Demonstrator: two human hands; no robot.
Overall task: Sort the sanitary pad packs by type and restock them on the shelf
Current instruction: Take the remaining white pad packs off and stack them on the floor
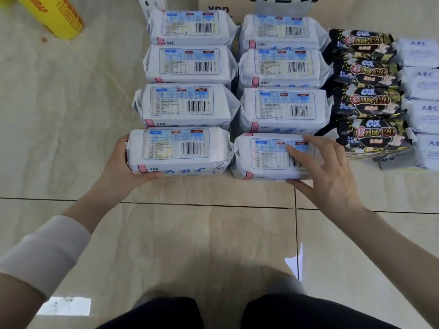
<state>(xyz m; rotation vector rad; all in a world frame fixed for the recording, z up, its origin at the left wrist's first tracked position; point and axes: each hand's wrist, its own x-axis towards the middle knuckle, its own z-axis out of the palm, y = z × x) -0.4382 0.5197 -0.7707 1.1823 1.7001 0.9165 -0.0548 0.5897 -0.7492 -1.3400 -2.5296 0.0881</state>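
Note:
White ABC pad packs lie in two rows on the tiled floor, barcodes up. My left hand [123,162] grips the left end of the nearest left-row pack [177,150]. My right hand [320,167] rests on the right end of the nearest right-row pack [268,157], thumb under its front edge and fingers spread over the top. To the right lies a row of black packs marked 420 [370,100]. Beyond those sits a row of smaller pale ABC packs [422,84], cut off by the frame edge.
A yellow roll [54,15] lies at the back left. A cardboard box [218,5] and a grey container [282,4] stand behind the rows. Bare beige tiles [190,233] stretch between the packs and my knees [237,314].

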